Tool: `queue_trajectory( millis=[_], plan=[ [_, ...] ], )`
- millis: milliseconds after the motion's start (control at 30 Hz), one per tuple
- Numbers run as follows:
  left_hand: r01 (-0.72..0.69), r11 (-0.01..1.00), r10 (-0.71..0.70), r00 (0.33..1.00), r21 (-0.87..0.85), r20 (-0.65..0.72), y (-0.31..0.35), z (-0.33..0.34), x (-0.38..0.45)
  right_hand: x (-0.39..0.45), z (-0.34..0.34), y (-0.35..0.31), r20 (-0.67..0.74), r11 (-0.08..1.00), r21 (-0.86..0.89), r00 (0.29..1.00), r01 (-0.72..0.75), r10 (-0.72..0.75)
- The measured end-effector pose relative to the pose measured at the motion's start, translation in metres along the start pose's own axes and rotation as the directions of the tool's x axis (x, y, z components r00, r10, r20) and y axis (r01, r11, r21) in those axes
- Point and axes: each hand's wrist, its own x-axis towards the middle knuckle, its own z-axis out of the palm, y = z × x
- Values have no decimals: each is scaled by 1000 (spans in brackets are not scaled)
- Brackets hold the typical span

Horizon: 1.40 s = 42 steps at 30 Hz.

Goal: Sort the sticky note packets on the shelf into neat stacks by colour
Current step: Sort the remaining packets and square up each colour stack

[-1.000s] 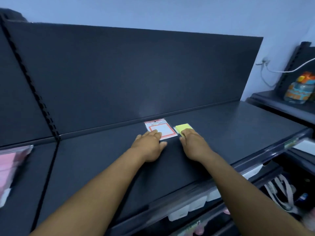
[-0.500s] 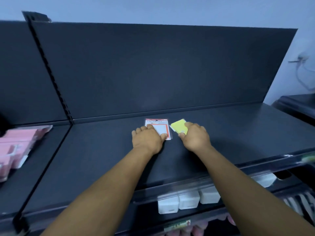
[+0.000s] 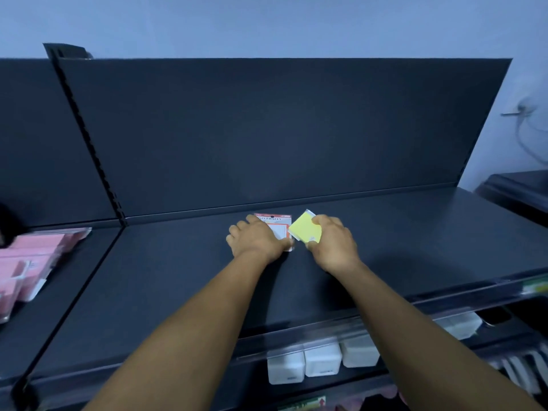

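Left hand (image 3: 257, 238) is lying flat, pressing down a red-and-white packet (image 3: 278, 226) reading "UNIVERSITY" on the dark shelf (image 3: 415, 232). Right hand (image 3: 335, 243) is pinching a yellow sticky note packet (image 3: 304, 231), tilting it just beside. Pink packets (image 3: 26, 259) are sitting far left.

Dark, matte shelf (image 3: 415, 247) with an upright back panel (image 3: 281, 129) of the same colour along its far edge and a clear strip on the near edge. Toward the far middle, flat on the surface, a white packet with a red border (image 3: 280, 229), half covered by a hand. Just right of it, a yellow sticky note packet (image 3: 305, 231), tilted, one corner raised. On the adjoining shelf section to the left, pink packets (image 3: 26, 262) piled together, blurred.
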Motion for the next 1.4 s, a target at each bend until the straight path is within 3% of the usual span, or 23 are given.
queue_trajectory(
  millis=[133,300,667,1100,1400],
  plan=[
    [115,990,-108,991,-85,77,6,-4,6,1,-4,6,-9,1000,25,1000,0,0],
    [139,985,-120,979,-106,165,-2,-5,9,3,-4,9,-7,992,123,1000,-12,13],
    [86,995,-85,996,-47,16,-4,-2,-6,3,-6,4,14,987,161,1000,5,-7],
    [-51,974,25,992,-219,-121,-37,-23,-27,0,7,-22,-19,941,330,997,78,-76],
    [70,921,-113,990,-383,-90,-86,-60,-35,-9,25,-60,-2,906,398,988,145,-157]
  ],
)
